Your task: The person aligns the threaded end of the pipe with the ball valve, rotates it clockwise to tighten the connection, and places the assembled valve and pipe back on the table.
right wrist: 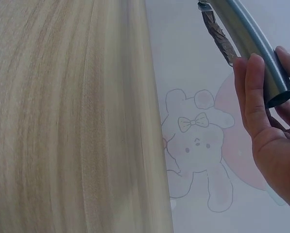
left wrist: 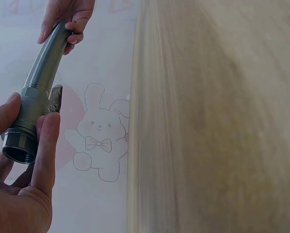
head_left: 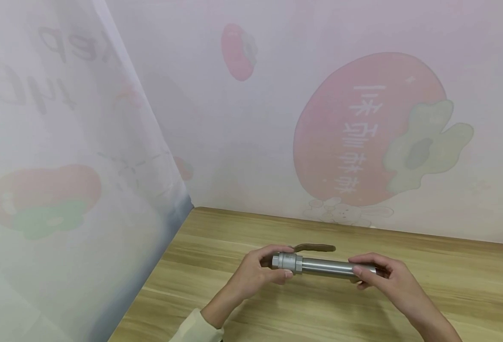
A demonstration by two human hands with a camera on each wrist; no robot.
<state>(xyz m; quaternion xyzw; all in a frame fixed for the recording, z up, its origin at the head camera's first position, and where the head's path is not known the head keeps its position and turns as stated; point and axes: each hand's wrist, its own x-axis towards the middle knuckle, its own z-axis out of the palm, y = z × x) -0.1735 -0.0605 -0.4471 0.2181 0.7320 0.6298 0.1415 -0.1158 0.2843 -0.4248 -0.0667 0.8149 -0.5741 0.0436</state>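
Note:
A steel ball valve (head_left: pixel 289 262) with a long lever handle (head_left: pixel 315 247) is joined to a straight metal pipe (head_left: pixel 326 266), both held level over the wooden table. My left hand (head_left: pixel 256 273) grips the valve body between thumb and fingers. In the left wrist view the open threaded end of the valve (left wrist: pixel 20 147) faces the camera. At the other end, my right hand (head_left: pixel 390 275) holds the pipe with thumb and fingers around it. The right wrist view shows the pipe's hollow end (right wrist: pixel 280 98) just past the fingers, and the brown-wrapped handle (right wrist: pixel 218 39) beside the pipe.
The wooden table (head_left: pixel 217 237) has its back edge along a pale printed curtain (head_left: pixel 234 142) with fruit and rabbit pictures. Another curtain (head_left: pixel 63 142) hangs along the left side of the table.

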